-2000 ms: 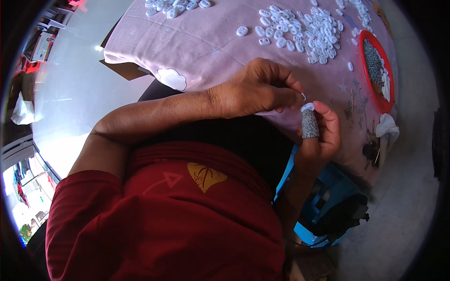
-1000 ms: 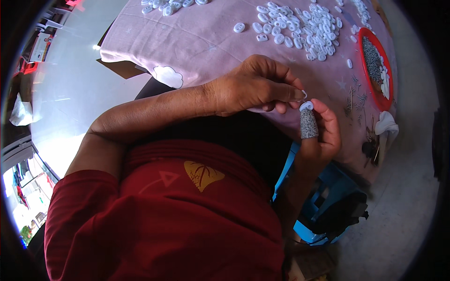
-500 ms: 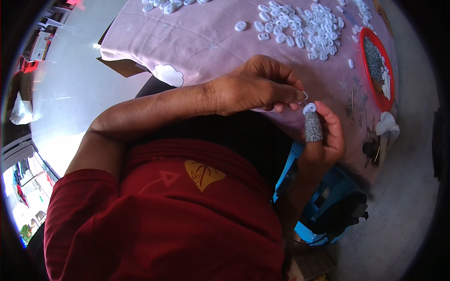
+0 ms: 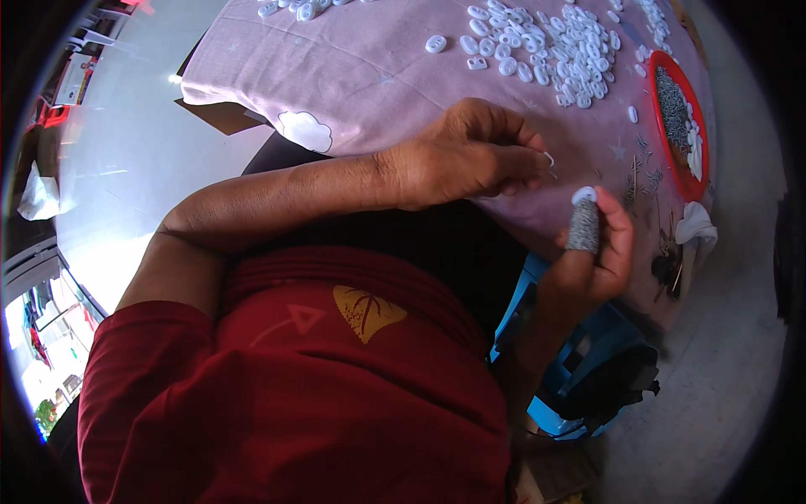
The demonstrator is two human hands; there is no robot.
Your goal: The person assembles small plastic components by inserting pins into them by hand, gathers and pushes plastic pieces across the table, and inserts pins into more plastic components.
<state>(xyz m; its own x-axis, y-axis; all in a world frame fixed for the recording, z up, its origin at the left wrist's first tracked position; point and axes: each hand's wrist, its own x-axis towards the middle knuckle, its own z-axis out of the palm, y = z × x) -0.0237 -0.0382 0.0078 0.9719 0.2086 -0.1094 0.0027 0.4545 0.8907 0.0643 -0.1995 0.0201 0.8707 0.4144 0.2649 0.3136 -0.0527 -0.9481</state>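
Note:
My left hand (image 4: 466,160) is closed in a pinch above the pink cloth. From its fingertips sticks out a small white curved piece (image 4: 550,157), with a thin metal bit beside it. To the right, my right hand (image 4: 609,252) wears a speckled grey knitted sleeve (image 4: 583,225) on its thumb. Between that thumb and the forefinger it grips a white oval plastic piece (image 4: 583,195), partly covered by the fingers. A gap separates the two hands. My fingers hide most of what the left hand holds.
Many white oval plastic pieces (image 4: 546,55) lie heaped on the pink cloth (image 4: 378,92). A red tray (image 4: 703,160) at the right holds small grey metal parts and white pieces. Near it are loose metal parts (image 4: 642,172) and a white cloth (image 4: 695,223). A blue object (image 4: 546,416) stands below.
My right hand has drawn away to the right and slightly down with its white oval piece, which was touching the left hand's piece before. My left hand has hardly moved.

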